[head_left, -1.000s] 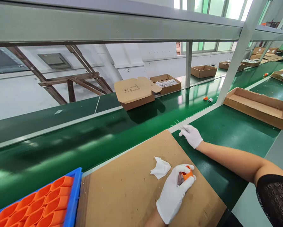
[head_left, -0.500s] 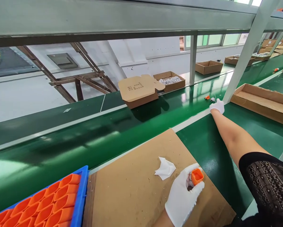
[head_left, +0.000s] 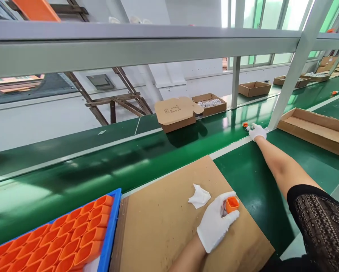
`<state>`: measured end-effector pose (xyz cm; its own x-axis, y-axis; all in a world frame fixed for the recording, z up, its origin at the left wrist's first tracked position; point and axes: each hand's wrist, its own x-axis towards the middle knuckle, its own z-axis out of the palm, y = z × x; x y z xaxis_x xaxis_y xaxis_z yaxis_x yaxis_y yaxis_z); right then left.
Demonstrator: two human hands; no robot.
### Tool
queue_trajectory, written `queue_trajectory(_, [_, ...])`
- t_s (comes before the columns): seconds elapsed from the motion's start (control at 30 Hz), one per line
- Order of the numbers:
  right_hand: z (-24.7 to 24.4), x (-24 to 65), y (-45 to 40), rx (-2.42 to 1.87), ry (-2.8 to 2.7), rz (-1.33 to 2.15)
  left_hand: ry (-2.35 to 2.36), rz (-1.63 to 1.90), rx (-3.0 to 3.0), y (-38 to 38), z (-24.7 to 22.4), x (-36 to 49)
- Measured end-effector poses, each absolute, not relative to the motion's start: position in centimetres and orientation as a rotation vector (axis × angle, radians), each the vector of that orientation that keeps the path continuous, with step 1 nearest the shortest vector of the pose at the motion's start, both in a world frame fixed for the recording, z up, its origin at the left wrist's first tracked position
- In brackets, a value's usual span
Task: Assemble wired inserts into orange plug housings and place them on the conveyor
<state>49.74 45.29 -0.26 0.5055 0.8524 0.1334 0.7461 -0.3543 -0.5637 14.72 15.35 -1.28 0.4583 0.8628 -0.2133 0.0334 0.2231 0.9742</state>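
My left hand (head_left: pixel 216 221), in a white glove, is closed around a small orange square-mouthed plastic cup (head_left: pixel 232 204) above the brown board. A crumpled piece of white paper (head_left: pixel 199 196) lies on the board beside that hand. My right hand (head_left: pixel 258 132), gloved too, is stretched far out over the edge of the green conveyor belt. Its fingers look apart, right at a small part with an orange piece (head_left: pixel 245 124) and a white piece (head_left: pixel 248 129). Whether they touch it is too small to tell.
A blue crate (head_left: pixel 117 211) of orange sleeves stands at lower left, against the board (head_left: pixel 155 234). Across the belt (head_left: pixel 147 158) are an open-lidded carton (head_left: pixel 177 113) and a box of white items (head_left: pixel 210 104). A long cardboard tray (head_left: pixel 313 126) and a grey post (head_left: pixel 290 71) flank my right arm.
The view has tilted up and shifted left. My right hand has come closer to the small orange-and-white part on the belt. My left hand keeps hold of the orange cup.
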Motion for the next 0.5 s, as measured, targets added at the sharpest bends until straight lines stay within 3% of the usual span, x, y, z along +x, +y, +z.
queue_trajectory(0.3, [2.4, 43.3, 42.5, -2.032, -1.204, 0.487, 0.955, 0.857, 1.024, 15.2, 0.7, 15.9])
queue_trajectory(0.5, [5.0, 37.0, 38.7, -1.768, -1.147, 0.835, 0.961, 0.862, 0.82, 13.8, 3.9, 13.4])
